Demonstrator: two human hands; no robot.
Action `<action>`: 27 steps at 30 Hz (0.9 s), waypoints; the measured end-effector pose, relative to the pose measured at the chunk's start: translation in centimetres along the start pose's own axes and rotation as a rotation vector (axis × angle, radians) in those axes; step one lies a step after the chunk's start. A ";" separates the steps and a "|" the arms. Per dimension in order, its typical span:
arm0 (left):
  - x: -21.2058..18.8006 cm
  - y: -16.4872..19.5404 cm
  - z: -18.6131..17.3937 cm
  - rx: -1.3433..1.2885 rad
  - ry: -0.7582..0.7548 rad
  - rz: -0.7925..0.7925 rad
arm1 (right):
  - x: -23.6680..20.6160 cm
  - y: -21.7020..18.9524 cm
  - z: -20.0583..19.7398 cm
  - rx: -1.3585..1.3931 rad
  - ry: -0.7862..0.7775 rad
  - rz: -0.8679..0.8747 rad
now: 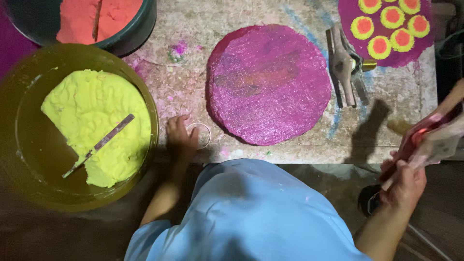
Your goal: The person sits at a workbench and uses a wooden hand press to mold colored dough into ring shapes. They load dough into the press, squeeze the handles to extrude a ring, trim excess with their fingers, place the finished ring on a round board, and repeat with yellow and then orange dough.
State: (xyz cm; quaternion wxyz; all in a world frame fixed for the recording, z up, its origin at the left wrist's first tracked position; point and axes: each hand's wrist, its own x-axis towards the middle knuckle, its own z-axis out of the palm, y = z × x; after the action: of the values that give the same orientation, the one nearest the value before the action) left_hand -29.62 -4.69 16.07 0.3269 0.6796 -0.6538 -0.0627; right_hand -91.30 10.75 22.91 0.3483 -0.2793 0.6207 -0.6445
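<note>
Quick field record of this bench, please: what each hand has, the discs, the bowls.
left hand: on the small ring, at the bench edge
right hand: grips a blurred pink-stained tool
plain disc: magenta, flat, mid-bench
patterned disc: magenta with yellow-orange circles
yellow bowl: yellow paste, a stick in it
dark bowl: orange paste

My left hand (181,137) has only a narrow strip of table (299,150) to pass, between the big yellow bowl (145,145) on its left and the magenta disc (268,84) on its right. A small ring (200,135) lies just beside my fingers. The metal tool (344,67) blocks the space between both discs.
</note>
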 end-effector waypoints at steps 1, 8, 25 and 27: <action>-0.1 -1.1 -0.6 0.024 -0.081 -0.070 | -0.2 -0.7 1.6 0.160 -0.071 0.033; -0.2 -4.7 -0.1 -0.072 -0.188 -0.175 | -1.8 -5.2 11.8 0.518 -0.443 0.153; 9.8 12.9 -0.1 -0.449 -0.336 0.053 | -2.9 -4.7 19.3 -0.015 -0.719 0.209; 11.6 13.6 -0.4 -1.072 -0.492 -0.131 | -2.6 -5.9 21.4 -0.096 -0.897 0.368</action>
State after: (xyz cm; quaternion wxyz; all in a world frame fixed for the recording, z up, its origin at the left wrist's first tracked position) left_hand -39.35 -14.44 27.51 0.4589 0.4239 -0.5442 -0.5600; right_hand -73.37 -0.27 30.50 0.6763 -0.4309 0.4774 -0.3591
